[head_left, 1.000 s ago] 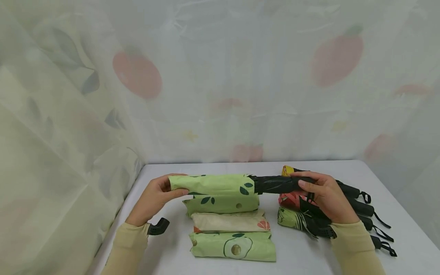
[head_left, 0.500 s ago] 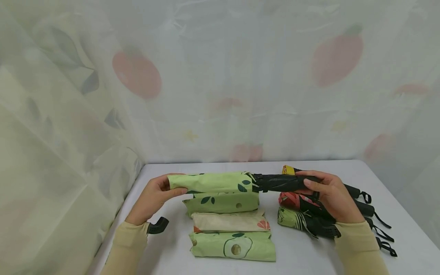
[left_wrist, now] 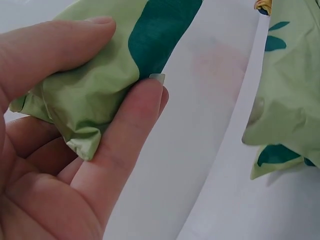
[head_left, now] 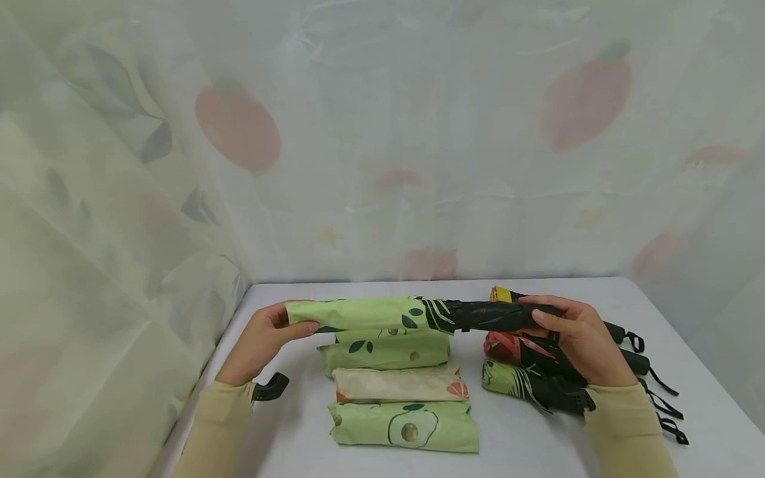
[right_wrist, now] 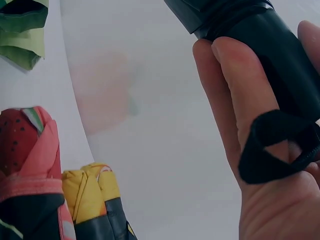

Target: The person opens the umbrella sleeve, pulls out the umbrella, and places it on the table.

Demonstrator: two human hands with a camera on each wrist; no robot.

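A folded umbrella point(head_left: 487, 316), black with a striped green part, spans level above the table between both hands. Its left portion is inside a light green sleeve point(head_left: 358, 315) with dark leaves. My left hand point(head_left: 257, 342) pinches the sleeve's far left end; in the left wrist view the thumb lies on top and fingers under the crumpled fabric point(left_wrist: 90, 100). At the other end my right hand point(head_left: 576, 335) grips the black handle point(right_wrist: 280, 55), and a black wrist strap point(right_wrist: 265, 150) loops beside the fingers. The umbrella's tip is hidden in the sleeve.
Below the umbrella, flat sleeves lie in a column: green point(head_left: 388, 353), cream point(head_left: 397, 386) and avocado-print green point(head_left: 409, 427). Several folded umbrellas lie at right, among them a red one point(head_left: 505, 348), a green one point(head_left: 508, 380) and a yellow one point(head_left: 501, 294). Fabric curtains stand behind and left.
My right hand has moved slightly right with the umbrella, and my left hand slightly left with the sleeve. More of the umbrella, including its striped green part, shows outside the sleeve.
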